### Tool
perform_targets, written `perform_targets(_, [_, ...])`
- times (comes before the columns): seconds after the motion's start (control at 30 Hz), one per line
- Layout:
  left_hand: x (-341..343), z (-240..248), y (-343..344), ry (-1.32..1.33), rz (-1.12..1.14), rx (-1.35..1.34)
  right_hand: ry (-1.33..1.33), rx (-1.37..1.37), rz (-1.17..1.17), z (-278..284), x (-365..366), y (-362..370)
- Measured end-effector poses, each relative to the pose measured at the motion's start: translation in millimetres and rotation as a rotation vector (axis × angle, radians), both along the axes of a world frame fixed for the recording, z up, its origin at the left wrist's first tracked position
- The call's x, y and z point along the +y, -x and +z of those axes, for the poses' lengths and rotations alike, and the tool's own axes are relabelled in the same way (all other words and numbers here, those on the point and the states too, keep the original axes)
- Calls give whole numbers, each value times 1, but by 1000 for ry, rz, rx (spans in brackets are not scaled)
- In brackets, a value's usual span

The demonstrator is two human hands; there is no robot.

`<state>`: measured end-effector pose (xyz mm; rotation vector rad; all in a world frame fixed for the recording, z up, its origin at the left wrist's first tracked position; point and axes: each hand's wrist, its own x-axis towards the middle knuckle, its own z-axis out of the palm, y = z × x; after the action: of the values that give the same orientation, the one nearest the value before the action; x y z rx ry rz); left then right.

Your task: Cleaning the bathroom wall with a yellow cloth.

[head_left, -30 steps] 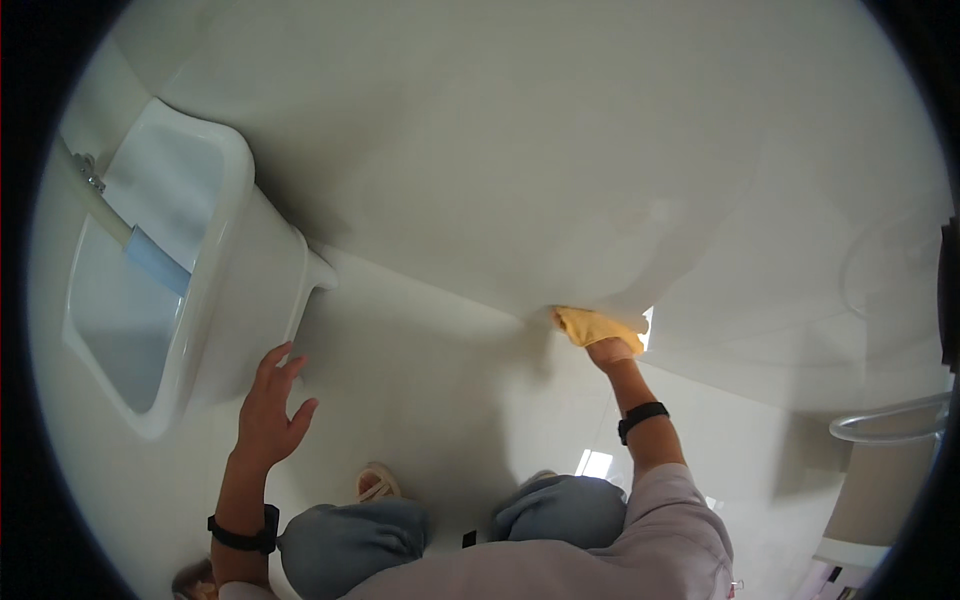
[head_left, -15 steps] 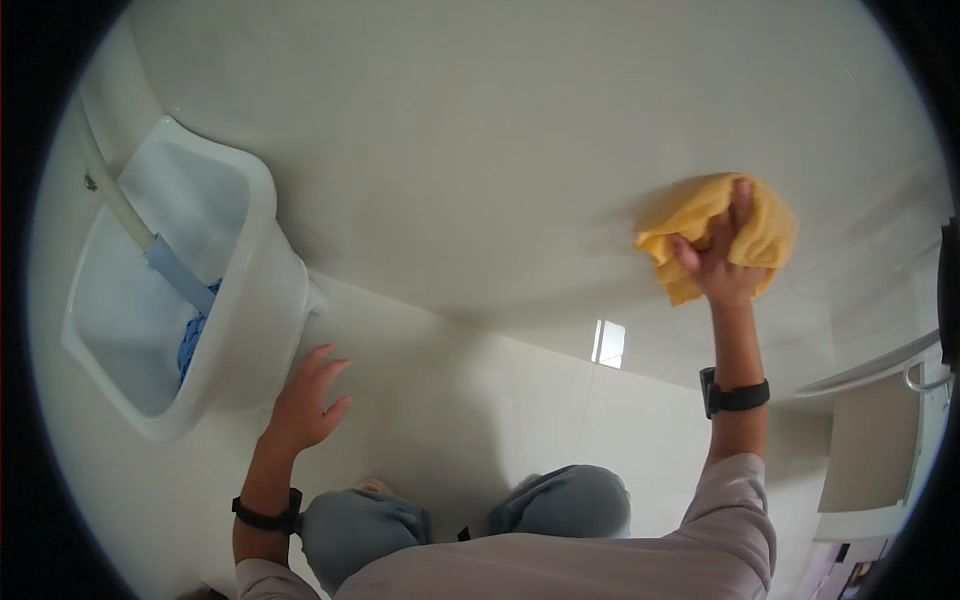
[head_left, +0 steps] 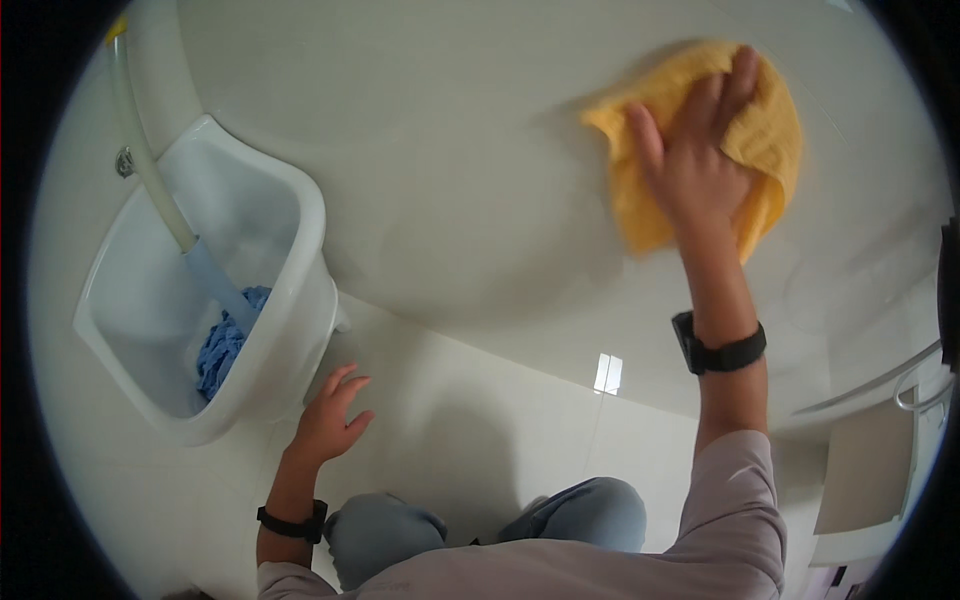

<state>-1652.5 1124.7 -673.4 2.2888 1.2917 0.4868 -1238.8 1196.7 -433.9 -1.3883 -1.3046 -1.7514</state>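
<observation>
My right hand [head_left: 700,170] presses a yellow cloth [head_left: 637,195] against the pale glossy wall [head_left: 450,150], up at the right. One fold of the cloth laps over the side of that hand, and its fingers point upward. Held low at the left, my left hand [head_left: 330,418] has nothing in it and its fingers are apart. Just beside it, not touched, stands a white mop sink [head_left: 310,215].
A mop [head_left: 165,200] with a pale handle leans in the sink, its blue strands [head_left: 218,352] at the bottom. A metal drain or fitting [head_left: 124,162] shows behind the handle. Light floor tiles [head_left: 450,385] lie below; a white cabinet-like fixture [head_left: 865,470] stands at the right.
My right hand has slid the yellow cloth up the wall and slightly left. My left hand stays open near the sink, a little lower and further right in view.
</observation>
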Motion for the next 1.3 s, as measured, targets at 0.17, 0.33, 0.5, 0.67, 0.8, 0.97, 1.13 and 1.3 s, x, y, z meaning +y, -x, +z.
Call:
perform_targets(0.17, [0,15,-14,98,41,-50,72,-38,91,23,50,57])
perform_targets(0.33, [0,8,-10,180,65,3,187,-20,174,24,69,82])
perform_targets(0.5, [2,-7,-10,266,126,7,286,-137,188,-43,74,66])
perform_targets(0.67, [-1,-33,12,197,74,46,640,-70,366,-137,51,48])
perform_targets(0.8, [0,-51,18,253,113,42,839,-160,295,-194,46,30])
perform_targets(0.97, [-5,-58,15,295,138,7,865,-190,321,-231,53,25])
perform_targets(1.13, [-10,-57,11,321,147,5,786,-471,35,-272,40,28])
perform_targets(1.3, [-11,-56,11,342,143,-3,1478,182,252,-390,30,-16])
